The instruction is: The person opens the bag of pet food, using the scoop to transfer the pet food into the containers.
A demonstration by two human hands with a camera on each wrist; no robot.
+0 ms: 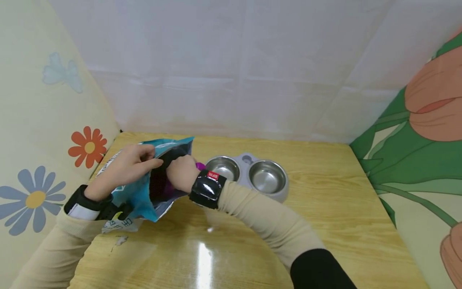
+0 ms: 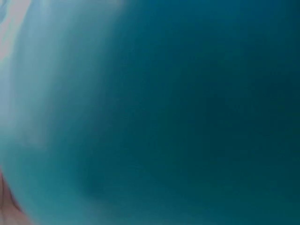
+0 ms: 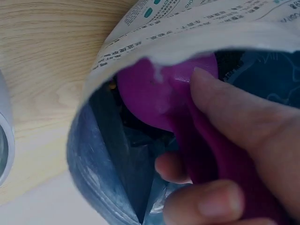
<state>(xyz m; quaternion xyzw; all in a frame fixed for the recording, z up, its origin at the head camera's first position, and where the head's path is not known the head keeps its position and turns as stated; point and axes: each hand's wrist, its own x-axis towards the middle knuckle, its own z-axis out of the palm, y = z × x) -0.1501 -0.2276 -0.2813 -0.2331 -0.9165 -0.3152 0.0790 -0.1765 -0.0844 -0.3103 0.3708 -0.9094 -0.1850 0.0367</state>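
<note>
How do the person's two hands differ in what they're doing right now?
The left hand pinches the rim of the teal bag from outside, holding it open; the right hand reaches into the bag's mouth. The left hand holds only the bag; the right hand grips a purple scoop, seen in the right wrist view. Both wear a black wrist device and a beige sleeve.

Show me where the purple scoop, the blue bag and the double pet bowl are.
purple scoop (image 3: 154, 101): right wrist view, on its round bowl.
blue bag (image 1: 135, 196): head view, on its blue side panel.
double pet bowl (image 1: 246, 159): head view, on the grey frame between both cups.
</note>
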